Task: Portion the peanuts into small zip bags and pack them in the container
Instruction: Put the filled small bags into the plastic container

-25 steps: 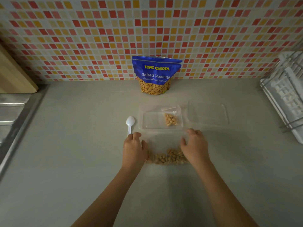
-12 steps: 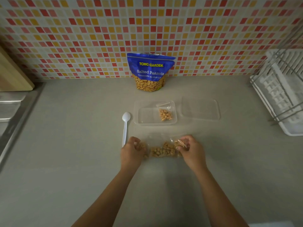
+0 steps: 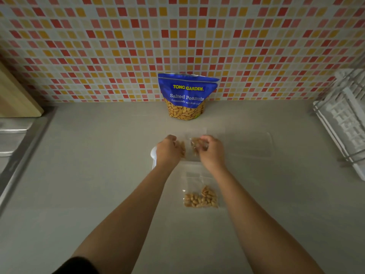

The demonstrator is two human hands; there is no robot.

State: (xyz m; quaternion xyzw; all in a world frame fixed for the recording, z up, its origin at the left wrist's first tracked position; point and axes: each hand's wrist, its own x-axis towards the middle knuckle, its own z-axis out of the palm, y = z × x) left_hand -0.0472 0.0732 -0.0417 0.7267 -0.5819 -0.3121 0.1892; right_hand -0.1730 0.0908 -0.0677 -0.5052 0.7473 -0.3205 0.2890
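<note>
1. Clear container [image 3: 196, 129] is set mid-counter with its lid [image 3: 250, 144] laid just to its right, evidently for direct packing; blue peanut pouch [image 3: 186, 97] is stood at the wall.
2. One filled zip bag [image 3: 194, 145] is held over the container; a second bag [image 3: 201, 198] is left nearer the person.
3. Left hand [image 3: 167, 149] and right hand [image 3: 211, 150] are curled; one end of the held bag is pinched by each.

Blue peanut pouch [image 3: 187, 91] upright behind; filled zip bag [image 3: 194, 147] over clear container [image 3: 197, 131], second bag [image 3: 200, 197] flat nearer
</note>
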